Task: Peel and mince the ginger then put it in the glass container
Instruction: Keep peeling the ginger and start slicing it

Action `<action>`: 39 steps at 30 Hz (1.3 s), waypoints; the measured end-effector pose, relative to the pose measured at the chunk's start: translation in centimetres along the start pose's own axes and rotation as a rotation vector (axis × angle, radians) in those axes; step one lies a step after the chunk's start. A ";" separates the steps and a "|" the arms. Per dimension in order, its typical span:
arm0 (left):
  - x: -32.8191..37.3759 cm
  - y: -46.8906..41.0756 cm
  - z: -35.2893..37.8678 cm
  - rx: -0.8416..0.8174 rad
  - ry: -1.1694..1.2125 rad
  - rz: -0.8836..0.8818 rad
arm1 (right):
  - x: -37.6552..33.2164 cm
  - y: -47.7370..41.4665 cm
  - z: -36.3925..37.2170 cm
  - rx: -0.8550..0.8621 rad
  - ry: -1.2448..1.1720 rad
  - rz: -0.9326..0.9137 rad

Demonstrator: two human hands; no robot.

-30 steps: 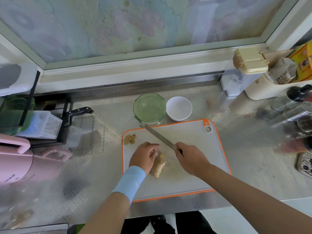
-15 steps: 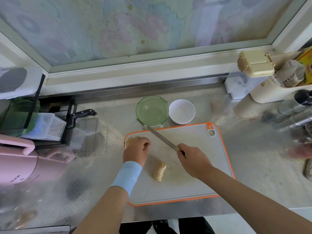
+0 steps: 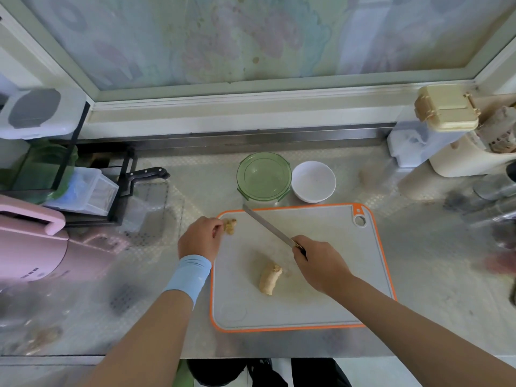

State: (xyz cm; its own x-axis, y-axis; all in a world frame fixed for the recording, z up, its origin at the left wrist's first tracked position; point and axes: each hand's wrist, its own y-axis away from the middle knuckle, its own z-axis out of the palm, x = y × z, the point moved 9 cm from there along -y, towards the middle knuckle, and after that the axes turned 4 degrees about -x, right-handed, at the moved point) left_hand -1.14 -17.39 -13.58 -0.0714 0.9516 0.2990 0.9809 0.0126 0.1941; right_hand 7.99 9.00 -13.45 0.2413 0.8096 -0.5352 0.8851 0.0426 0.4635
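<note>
From my feed I count one grey plastic cutting board with an orange rim [image 3: 329, 300], and I place everything else against it. One stubby, pale yellow piece of ginger [image 3: 270, 278] lies loose near the board's middle. It looks mostly peeled, with a rough cut face at its far end, and neither hand touches it. One small heap of knobbly ginger trimmings [image 3: 230, 225] sits at the board's far left corner. The left hand [image 3: 199, 238], with a light blue band on its wrist, has its curled fingertips against that heap, and I cannot tell whether it pinches any of it. The right hand [image 3: 321, 265] is wrapped round the handle of one long steel-bladed knife [image 3: 268, 226], whose blade slants over the board toward its far edge. Just beyond that edge stand one round green glass container [image 3: 263, 177] and one white bowl [image 3: 313, 180], side by side. A second, black-handled knife [image 3: 148, 173] rests well off the board's left side.
</note>
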 end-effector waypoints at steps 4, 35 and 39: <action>1.2 0.9 0.9 -0.075 -0.008 0.110 | -0.2 0.2 0.2 -0.012 0.001 0.005; 10.6 10.8 4.8 -0.004 0.301 0.445 | 1.4 3.8 2.1 -0.076 0.061 0.026; 10.9 10.6 4.6 0.033 0.262 0.471 | 1.2 3.9 2.5 -0.079 0.056 0.023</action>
State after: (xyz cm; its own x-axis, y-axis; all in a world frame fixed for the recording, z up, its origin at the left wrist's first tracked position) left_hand 9.33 -5.42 -12.56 0.3385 0.7483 0.5704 0.9226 -0.3831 -0.0450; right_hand 12.71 8.63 -14.06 0.2364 0.8421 -0.4847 0.8451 0.0680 0.5302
